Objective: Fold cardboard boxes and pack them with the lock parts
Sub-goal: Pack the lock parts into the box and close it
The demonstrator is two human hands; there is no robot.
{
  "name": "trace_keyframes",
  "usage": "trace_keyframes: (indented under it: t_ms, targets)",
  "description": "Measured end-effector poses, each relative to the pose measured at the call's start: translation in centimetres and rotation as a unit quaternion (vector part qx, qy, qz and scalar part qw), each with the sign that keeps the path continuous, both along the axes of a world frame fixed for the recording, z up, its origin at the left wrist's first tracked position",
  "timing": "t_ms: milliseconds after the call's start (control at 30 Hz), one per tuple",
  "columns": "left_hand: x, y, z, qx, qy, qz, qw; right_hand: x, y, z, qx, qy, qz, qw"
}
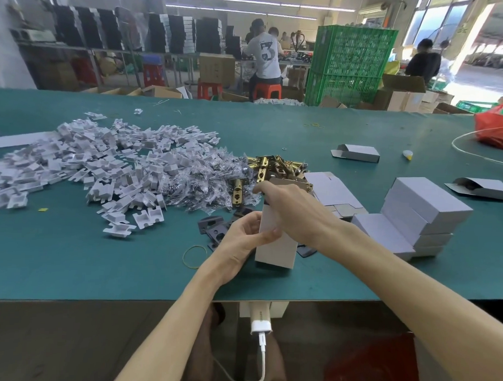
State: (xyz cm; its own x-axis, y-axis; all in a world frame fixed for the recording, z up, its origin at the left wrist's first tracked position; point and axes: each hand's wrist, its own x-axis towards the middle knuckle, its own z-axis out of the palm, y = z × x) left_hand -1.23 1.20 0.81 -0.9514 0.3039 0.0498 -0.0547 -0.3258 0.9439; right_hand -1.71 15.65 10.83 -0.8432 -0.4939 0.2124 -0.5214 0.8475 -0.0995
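Note:
A white cardboard box (276,252) stands upright on the green table (99,265) in front of me. My left hand (243,241) grips its left side, thumb across the front. My right hand (289,206) reaches over the box's top end, fingers curled at the upper flap; what lies under them is hidden. Brass latch parts (274,167) lie in a heap just behind the box. Dark plates (214,229) lie flat to the left of the box. Small plastic bags of screws (205,183) are piled beside the brass parts.
A wide heap of white card inserts (97,162) covers the table's left. Closed white boxes (414,216) are stacked at the right, flat box blanks (330,190) behind them. A yellow rubber band (195,256) lies near my left wrist. People work at benches beyond.

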Motion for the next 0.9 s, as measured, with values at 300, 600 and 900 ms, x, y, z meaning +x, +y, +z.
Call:
trace_keyframes:
  t_ms: [300,600,900]
  targets:
    - [0.0,0.1,-0.1,-0.012,0.005,0.009,1.000,0.3,0.0,-0.6,-0.054,0.021,0.011,0.998]
    - [-0.4,0.2,0.2,0.019,-0.081,0.062,0.995,0.3,-2.0,0.1,-0.111,0.119,0.036,0.986]
    - [-0.3,-0.2,0.3,0.065,-0.086,0.072,0.992,-0.5,-1.7,-0.6,-0.241,0.110,-0.028,0.964]
